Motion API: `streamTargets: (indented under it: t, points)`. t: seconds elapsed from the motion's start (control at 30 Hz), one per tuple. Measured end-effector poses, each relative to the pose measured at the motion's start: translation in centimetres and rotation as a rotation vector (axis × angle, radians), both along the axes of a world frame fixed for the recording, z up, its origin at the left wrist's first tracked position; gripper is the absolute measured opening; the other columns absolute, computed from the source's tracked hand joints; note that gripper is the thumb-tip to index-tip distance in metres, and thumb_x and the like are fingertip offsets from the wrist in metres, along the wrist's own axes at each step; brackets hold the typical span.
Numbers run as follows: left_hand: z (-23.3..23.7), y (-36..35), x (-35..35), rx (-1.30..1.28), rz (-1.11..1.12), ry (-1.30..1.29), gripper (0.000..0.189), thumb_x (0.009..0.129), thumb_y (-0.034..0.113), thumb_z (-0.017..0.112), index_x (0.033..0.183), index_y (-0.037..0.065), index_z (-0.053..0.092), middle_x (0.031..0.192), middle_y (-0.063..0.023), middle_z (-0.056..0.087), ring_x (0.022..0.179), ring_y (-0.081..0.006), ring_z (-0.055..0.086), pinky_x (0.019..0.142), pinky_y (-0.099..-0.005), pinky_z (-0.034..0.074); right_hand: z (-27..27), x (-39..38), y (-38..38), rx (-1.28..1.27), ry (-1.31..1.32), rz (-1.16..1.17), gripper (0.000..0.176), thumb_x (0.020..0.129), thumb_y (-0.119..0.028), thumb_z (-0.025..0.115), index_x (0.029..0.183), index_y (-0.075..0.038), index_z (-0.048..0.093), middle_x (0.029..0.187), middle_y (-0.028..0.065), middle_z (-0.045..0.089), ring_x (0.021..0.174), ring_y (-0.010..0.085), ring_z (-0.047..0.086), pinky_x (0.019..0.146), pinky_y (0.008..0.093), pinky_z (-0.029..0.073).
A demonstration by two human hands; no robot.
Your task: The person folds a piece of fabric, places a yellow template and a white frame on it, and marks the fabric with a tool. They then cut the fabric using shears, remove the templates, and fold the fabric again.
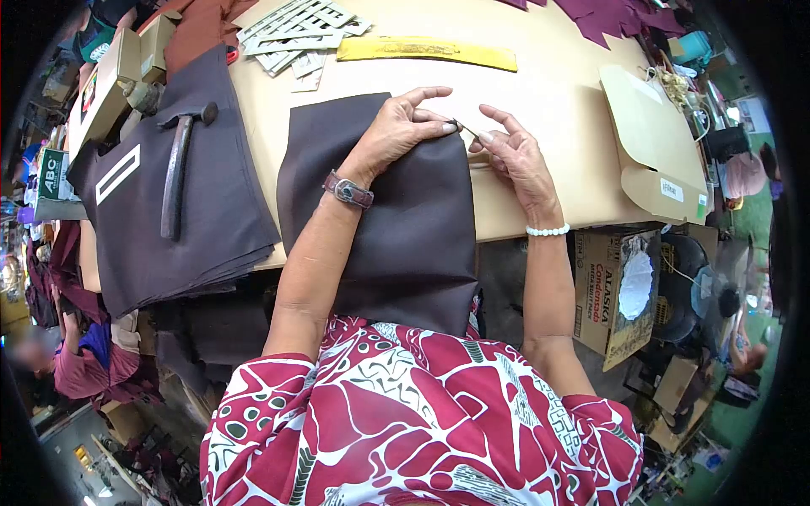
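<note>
A dark brown leather-like sheet (405, 228) lies over the table's front edge and hangs down against my shirt. At its upper right corner my left hand (405, 126) pinches the edge between thumb and fingers, with the index finger stretched out above. Just to the right, my right hand (513, 156) grips a thin, stick-like tool (467, 128) between thumb and fingers. The tool's tip meets the sheet's corner beside my left thumb. It is too small to tell its exact kind.
On the left, a hammer (175, 169) and a pale rectangular frame (117, 174) rest on stacked dark sheets (211, 202). Slotted pale templates (295, 34) and a yellow strip (426, 53) lie at the back. Folded cardboard (650, 143) is on the right, above a carton (603, 287).
</note>
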State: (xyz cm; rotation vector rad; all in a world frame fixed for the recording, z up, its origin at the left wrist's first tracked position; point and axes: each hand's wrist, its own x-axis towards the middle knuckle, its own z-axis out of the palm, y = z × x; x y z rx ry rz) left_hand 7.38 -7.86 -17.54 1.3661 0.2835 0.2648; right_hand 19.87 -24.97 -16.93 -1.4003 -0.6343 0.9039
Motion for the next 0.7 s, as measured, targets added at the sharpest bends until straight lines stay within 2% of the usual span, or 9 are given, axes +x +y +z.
streamTargets:
  t: [0.4, 0.7]
  points:
    - [0.32, 0.04, -0.17, 0.046, 0.000, 0.025, 0.055, 0.081, 0.008, 0.069, 0.131, 0.004, 0.047, 0.091, -0.0104, 0.070, 0.079, -0.0078, 0.064, 0.075, -0.0183, 0.050, 0.21, -0.12, 0.04, -0.019, -0.035, 0.013, 0.057, 0.086, -0.016, 0.066, 0.132, 0.004, 0.040, 0.078, 0.0034, 0.067, 0.064, 0.0018, 0.054, 0.056, 0.0129, 0.038]
    - [-0.03, 0.12, -0.06, 0.019, -0.010, -0.010, 0.055, 0.081, 0.007, 0.069, 0.132, 0.004, 0.047, 0.091, -0.0104, 0.070, 0.077, -0.0071, 0.064, 0.072, -0.0179, 0.050, 0.37, -0.19, 0.00, -0.019, -0.030, -0.001, 0.058, 0.085, -0.015, 0.066, 0.133, 0.005, 0.039, 0.078, 0.0048, 0.067, 0.065, 0.0036, 0.056, 0.058, 0.0139, 0.041]
